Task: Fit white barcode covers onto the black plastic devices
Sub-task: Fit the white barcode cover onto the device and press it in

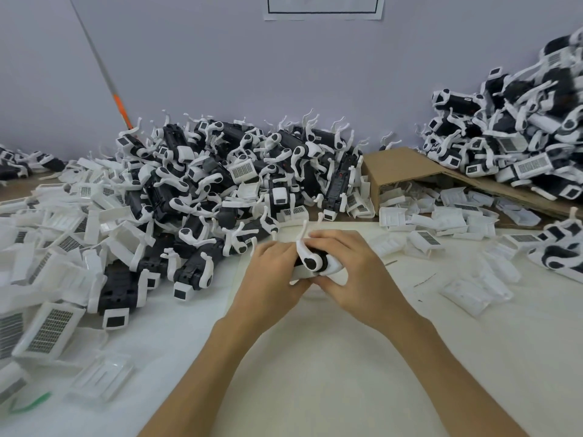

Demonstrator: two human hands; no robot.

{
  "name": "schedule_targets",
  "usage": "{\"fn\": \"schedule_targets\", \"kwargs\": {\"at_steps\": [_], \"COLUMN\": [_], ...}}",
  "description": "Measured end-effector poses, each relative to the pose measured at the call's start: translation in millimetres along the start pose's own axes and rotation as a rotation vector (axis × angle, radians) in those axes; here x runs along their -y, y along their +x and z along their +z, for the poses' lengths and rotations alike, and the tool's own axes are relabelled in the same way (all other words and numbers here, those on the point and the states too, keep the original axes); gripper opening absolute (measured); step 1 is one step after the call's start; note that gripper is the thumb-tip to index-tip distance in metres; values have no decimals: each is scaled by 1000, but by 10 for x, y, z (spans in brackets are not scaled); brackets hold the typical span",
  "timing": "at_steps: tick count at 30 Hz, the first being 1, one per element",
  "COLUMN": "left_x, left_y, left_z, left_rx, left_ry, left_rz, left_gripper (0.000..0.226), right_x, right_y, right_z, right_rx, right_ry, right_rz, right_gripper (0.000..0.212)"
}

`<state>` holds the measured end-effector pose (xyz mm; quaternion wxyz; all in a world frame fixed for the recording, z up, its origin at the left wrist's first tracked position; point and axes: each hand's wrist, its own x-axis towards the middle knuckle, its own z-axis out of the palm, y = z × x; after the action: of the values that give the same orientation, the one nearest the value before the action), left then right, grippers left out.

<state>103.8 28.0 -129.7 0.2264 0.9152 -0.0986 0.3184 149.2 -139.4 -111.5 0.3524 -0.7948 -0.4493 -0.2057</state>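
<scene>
At centre, the left hand [272,272] and right hand [359,269], fingers curled, jointly grip a black plastic device with white hooked arm [314,263]; heaped black-and-white devices [220,184] lie at 10 o'clock, loose white barcode covers [424,240] at 2 o'clock.

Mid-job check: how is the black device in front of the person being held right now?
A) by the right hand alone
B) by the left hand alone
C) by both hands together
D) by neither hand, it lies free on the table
C: the left hand and the right hand both curl round the black device, one from each side.
</scene>
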Motion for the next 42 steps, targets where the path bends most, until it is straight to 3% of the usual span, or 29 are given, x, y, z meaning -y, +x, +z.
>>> {"fn": "schedule_targets", "kwargs": {"at_steps": [8,14,20,25,30,42], "left_x": [-34,-10,66,63,94,42], "left_y": [33,12,-22,-19,-36,-21], "left_z": [-29,-39,-11,23,42,2], "left_rx": [-228,-156,-76,-102,-121,-74], "left_ry": [204,368,357,329,229,202], "left_rz": [86,7,-5,12,52,-25], "left_gripper": [46,49,38,41,39,38], "right_x": [0,-72,-97,-105,-77,-69], "right_y": [26,9,-13,-15,-18,-30], "right_z": [-1,-27,31,74,83,74], "right_rx": [-129,-142,-45,-124,-97,-104], "right_ry": [-49,-27,-42,-139,-109,-50], "right_rz": [-8,56,92,19,-35,37], "right_gripper": [46,45,51,38,34,37]}}
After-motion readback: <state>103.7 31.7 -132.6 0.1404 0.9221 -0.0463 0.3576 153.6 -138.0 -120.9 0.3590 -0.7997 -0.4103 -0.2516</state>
